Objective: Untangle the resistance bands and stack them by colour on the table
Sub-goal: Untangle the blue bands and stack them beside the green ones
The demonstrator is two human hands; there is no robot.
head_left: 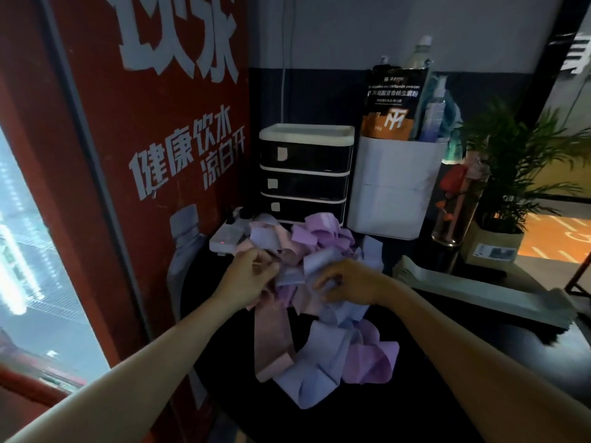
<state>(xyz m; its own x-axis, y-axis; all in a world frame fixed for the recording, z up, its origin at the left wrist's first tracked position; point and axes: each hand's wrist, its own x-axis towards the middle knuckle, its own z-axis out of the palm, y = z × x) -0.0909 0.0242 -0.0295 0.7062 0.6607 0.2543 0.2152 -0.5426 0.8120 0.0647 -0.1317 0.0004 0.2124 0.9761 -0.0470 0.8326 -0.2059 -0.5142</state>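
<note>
- A tangled heap of resistance bands (307, 270) lies on the dark table (447, 362), in pale blue, pink and purple strips that fold over one another.
- A pink band (271, 334), a blue band (323, 356) and a purple band (374, 359) trail from the heap toward the near edge of the table, side by side and overlapping.
- The left hand (248, 276) is at the left side of the heap, its fingers curled and pinching pink band material.
- The right hand (347, 281) is on the right side of the heap, its fingers bent down and gripping a pale blue fold.
- Both forearms reach in from the bottom corners.
- Just behind the heap stands a small drawer unit (305, 174) with three dark drawers and a white top.
- To its right is a white bin (393, 187) holding a black-and-orange pouch (391, 103) and bottles.
- A white power strip (228, 238) with a red light lies at the heap's left rear, touching the bands.
- A potted plant (518, 174) stands at the far right, with a tall clear bottle (457, 203) beside it.
- A red panel (153, 148) with white lettering fills the left side.
</note>
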